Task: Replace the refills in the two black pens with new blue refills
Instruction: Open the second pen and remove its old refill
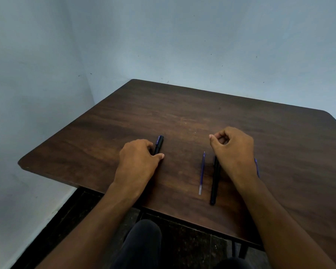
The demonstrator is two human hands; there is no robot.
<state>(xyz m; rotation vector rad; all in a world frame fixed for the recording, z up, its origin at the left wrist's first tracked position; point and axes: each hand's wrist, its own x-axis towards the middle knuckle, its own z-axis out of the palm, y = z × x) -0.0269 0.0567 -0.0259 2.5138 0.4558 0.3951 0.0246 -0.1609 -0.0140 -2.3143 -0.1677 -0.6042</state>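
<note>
A dark wooden table point(260, 133) is standing in the corner of two pale blue walls point(163, 35), and everything of the task is lying on its near half.

Furthest left, the left hand point(138, 160) is resting palm down on the tabletop with its fingers curled over one black pen point(158, 145); the thumb is lying alongside the barrel, and the pen's far end with its blue clip is sticking out beyond the fingers. Whether the fingers are actually gripping it cannot be told.

Right of centre, a loose blue refill point(202, 172) is lying bare on the wood, tip pointing away. Just beside it the second black pen point(215, 181) is lying nearly parallel, its far end hidden under the right wrist.

The right hand point(233, 146) is hovering over that pen, fingers curled inward with thumb and forefinger tips drawn together; nothing is showing between them. A second blue refill point(257, 167) is peeking out from behind the right wrist.
</note>
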